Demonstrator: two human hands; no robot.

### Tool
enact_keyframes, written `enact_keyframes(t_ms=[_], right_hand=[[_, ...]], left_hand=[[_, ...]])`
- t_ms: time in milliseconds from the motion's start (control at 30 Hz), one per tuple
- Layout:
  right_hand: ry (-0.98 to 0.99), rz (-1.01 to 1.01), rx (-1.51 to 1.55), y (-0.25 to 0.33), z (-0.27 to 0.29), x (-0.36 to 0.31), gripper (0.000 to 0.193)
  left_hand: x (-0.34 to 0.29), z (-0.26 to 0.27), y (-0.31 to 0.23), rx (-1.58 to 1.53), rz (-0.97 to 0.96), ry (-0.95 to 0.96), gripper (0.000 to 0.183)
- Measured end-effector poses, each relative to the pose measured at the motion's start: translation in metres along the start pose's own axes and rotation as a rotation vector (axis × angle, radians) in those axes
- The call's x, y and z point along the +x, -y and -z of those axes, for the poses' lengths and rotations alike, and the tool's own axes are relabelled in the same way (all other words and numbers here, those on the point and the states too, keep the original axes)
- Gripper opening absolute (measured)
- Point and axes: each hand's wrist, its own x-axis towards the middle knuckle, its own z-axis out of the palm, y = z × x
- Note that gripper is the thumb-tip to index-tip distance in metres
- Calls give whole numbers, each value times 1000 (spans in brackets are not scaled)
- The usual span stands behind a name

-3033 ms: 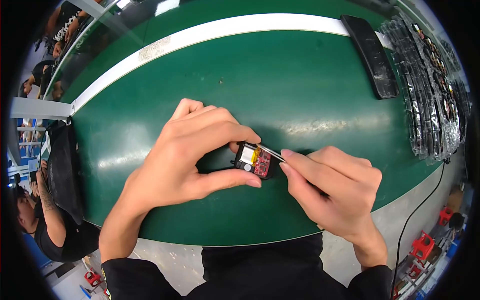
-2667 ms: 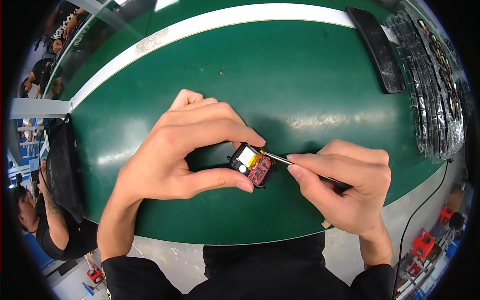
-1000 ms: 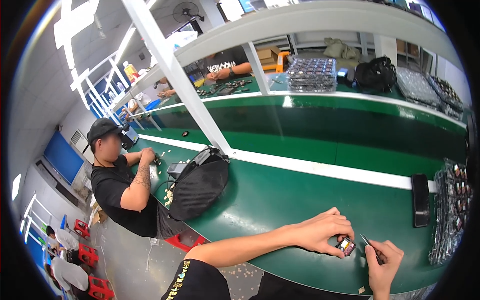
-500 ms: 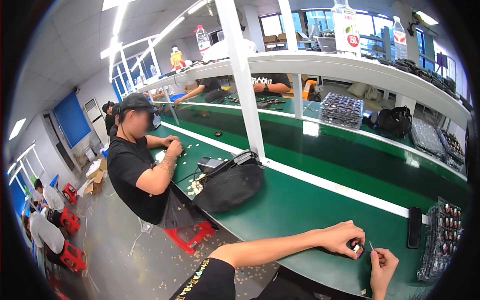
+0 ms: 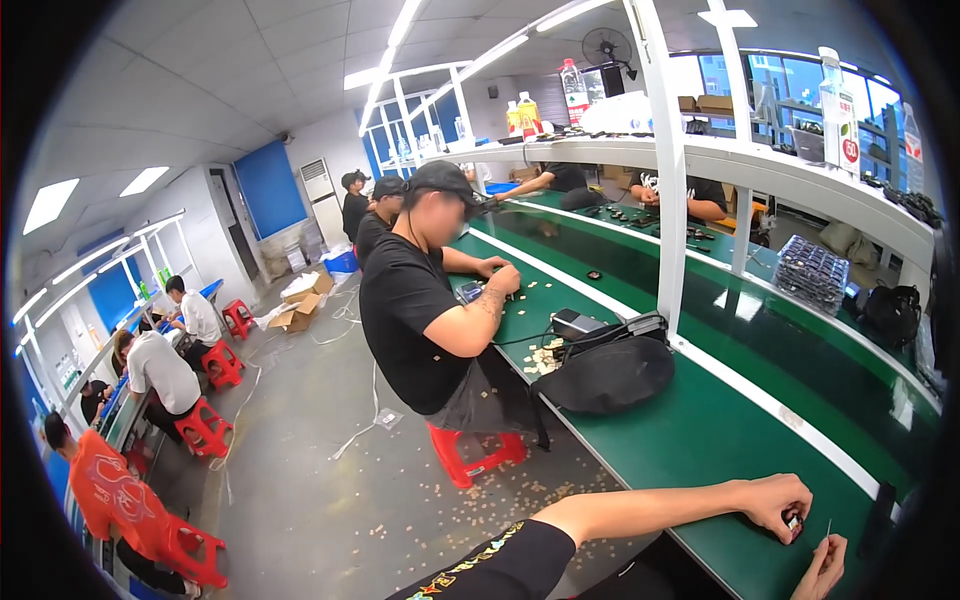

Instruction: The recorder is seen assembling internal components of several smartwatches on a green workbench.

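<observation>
Nearest you, at the lower right, your right hand [image 5: 822, 570] has its fingers closed on a thin metal tool [image 5: 829, 527], its tip pointing up and away from you. Just left of it, your left hand [image 5: 778, 503] grips a small dark device [image 5: 793, 524] between thumb and fingers, at the near right part of the green worktop [image 5: 740, 455]; you cannot tell from here whether the device touches the surface. The tool's tip stands apart from the device. Right of your hands lies a black slab [image 5: 880, 515], partly lost at the dark rim.

Farther along the worktop rests a black bag [image 5: 610, 378], with small pale pieces [image 5: 545, 357] beside it. Past the bag, a co-worker in a black shirt [image 5: 415, 290] sits on a red stool [image 5: 470, 460]; more pale bits dot the floor [image 5: 330, 480]. Beyond, bottles [image 5: 574, 92] stand on a white shelf [image 5: 800, 165], and a fan [image 5: 607, 48] hangs high behind.
</observation>
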Motion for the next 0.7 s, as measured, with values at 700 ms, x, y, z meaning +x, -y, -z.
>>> enact_keyframes(t_ms=[700], right_hand=[[-114,-75,142,-7,-11,-3,17]], left_hand=[[69,19,-43,-31,220,-33,41]])
